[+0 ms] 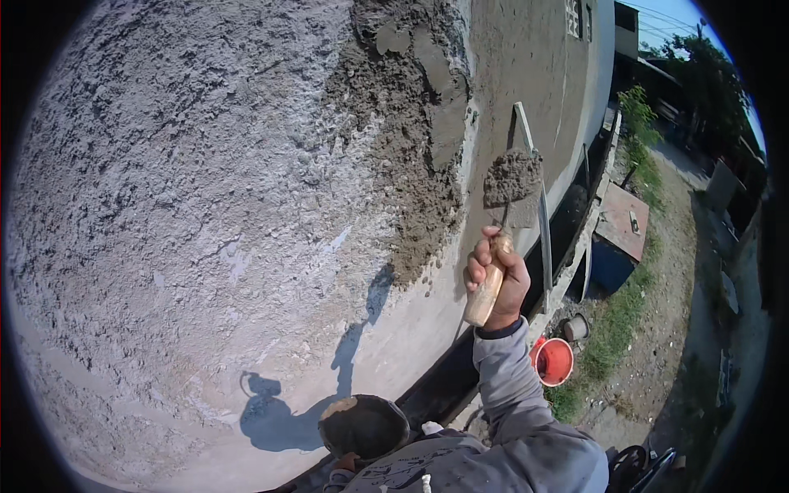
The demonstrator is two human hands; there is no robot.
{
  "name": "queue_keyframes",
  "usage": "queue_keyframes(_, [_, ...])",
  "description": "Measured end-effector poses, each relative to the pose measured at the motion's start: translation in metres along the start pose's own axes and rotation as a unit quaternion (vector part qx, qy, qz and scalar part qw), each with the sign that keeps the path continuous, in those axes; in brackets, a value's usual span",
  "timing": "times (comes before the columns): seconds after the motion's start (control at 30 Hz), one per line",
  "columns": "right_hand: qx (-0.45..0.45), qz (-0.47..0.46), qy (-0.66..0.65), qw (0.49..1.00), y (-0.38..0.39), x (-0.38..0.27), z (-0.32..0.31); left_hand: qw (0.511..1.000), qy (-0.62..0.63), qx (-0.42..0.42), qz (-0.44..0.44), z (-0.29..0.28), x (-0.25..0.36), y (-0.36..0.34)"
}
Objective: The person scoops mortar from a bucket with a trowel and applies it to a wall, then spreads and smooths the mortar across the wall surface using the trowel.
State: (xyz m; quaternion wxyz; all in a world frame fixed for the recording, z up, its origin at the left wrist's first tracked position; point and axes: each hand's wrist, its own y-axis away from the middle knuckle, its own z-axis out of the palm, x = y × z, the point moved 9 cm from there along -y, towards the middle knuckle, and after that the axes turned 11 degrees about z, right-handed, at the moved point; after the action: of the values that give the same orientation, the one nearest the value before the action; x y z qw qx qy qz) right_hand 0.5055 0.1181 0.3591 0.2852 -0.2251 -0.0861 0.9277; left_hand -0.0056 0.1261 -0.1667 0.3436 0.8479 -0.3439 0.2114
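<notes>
My right hand (pixel 503 275) is wrapped round the wooden handle of a trowel (pixel 490 289), raised in front of the wall. A heap of wet grey mortar (pixel 511 177) sits on its blade. Low in the view, my left hand (pixel 347 463) grips the near rim of a dark round bucket (pixel 401 417), held close to my body; only part of that hand shows. What lies in the bucket's shadowed inside is hard to make out. Ahead stands a rough grey wall (pixel 214 164), with a darker strip of fresh mortar (pixel 415 148) along its right edge.
Right of the rough wall is a smoother plastered face (pixel 526 74). A long pale straightedge (pixel 544 238) leans there. Below to the right are a red bucket (pixel 553 361), a small grey bucket (pixel 577 327) and a blue box with a brownish top (pixel 622 218). A dark gap runs along the wall's foot.
</notes>
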Motion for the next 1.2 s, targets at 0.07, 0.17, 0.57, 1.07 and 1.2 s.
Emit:
queue_keyframes(0.07, [0.067, -0.16, 0.111, 0.979, -0.013, -0.072, 0.019, 0.999, -0.015, -0.016, -0.042, 0.003, 0.001, -0.004])
queue_keyframes(0.17, [0.14, -0.41, 0.245, 0.867, -0.021, -0.174, 0.051, 0.996, -0.069, -0.035, -0.042, 0.006, 0.001, -0.005])
queue_keyframes(0.57, [0.089, -0.257, 0.867, 0.417, -0.179, -0.033, -0.027, 0.995, -0.084, 0.041, -0.04, -0.013, 0.044, -0.02])
queue_keyframes(1.07, [-0.251, 0.331, 0.85, 0.325, 0.135, 0.258, -0.218, 0.959, 0.038, 0.161, -0.23, 0.008, 0.04, 0.018])
queue_keyframes(1.2, [-0.365, 0.357, 0.841, 0.181, 0.163, 0.318, -0.208, 0.904, 0.144, 0.204, -0.346, -0.016, 0.063, 0.035])
